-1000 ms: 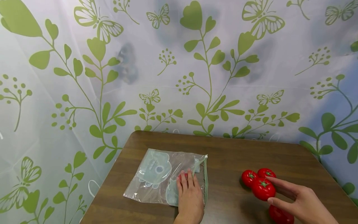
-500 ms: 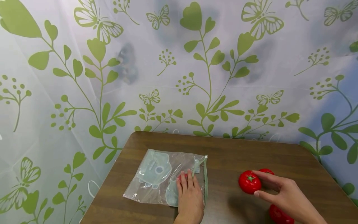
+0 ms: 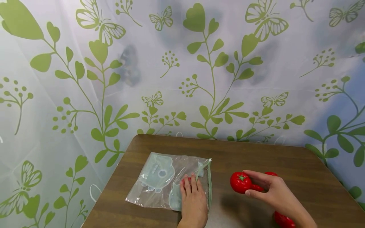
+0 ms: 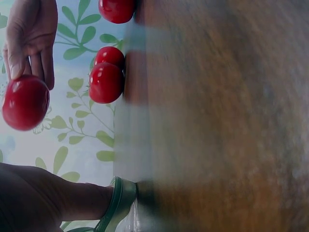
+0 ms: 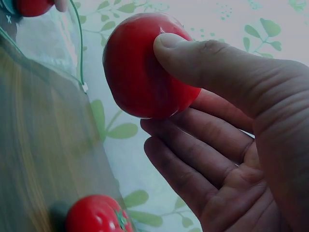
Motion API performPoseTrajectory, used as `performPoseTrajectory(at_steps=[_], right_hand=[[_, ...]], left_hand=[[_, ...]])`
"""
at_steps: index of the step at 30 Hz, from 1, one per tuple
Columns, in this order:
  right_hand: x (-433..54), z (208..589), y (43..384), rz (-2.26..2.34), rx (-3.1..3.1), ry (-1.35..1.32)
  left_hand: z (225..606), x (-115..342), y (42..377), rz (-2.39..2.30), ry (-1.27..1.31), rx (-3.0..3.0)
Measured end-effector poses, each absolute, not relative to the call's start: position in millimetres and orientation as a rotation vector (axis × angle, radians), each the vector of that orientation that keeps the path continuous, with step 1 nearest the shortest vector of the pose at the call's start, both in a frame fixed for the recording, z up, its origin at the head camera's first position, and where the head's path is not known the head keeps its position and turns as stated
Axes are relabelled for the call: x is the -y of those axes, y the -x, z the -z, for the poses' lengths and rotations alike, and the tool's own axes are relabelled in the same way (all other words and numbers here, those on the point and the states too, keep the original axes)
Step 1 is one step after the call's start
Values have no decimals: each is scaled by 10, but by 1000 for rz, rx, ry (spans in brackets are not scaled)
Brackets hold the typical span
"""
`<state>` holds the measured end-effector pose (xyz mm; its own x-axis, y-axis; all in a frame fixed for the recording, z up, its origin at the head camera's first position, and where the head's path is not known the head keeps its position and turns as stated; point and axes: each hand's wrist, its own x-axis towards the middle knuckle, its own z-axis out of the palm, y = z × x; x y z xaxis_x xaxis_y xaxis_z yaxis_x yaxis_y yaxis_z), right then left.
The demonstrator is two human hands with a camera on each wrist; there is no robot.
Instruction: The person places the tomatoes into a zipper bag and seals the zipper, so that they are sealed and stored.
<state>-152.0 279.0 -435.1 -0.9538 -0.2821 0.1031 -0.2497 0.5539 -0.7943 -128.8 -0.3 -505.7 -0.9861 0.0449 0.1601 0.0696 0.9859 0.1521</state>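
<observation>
A glossy red toy tomato (image 3: 240, 182) with a green star-shaped top is pinched between the thumb and fingers of my right hand (image 3: 273, 191), raised above the table. In the right wrist view, the thumb presses one side of this tomato (image 5: 145, 67). My left hand (image 3: 194, 201) rests at the open end of a clear plastic bag (image 3: 182, 163) with pale blue cartoon prints and a green edge. Its fingers lie fairly straight over a red rounded thing (image 3: 187, 180), mostly hidden. In the left wrist view, the green rim (image 4: 116, 203) crosses in front of the left hand.
Two more tomatoes stand together behind the right hand, one showing in the right wrist view as a tomato (image 5: 96, 215). Another tomato (image 3: 283, 220) lies near the front, under the right forearm. The brown wooden table (image 3: 222, 148) meets a leaf-patterned curtain (image 3: 171, 63) at the back.
My right hand has lifted the tomato and carried it left towards the bag, uncovering part of another tomato behind it. The left hand and the bag have stayed in place.
</observation>
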Motion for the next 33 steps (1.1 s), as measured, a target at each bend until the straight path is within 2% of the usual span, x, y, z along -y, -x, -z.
performPoseTrajectory(at_steps=[15, 33], right_hand=[[-2528, 4549, 1695, 1444, -2613, 627], [-2241, 4811, 1854, 1460, -2490, 659]], left_hand=[[5074, 7, 1292, 236, 100, 2962], [5040, 2, 1328, 285, 87, 3037]])
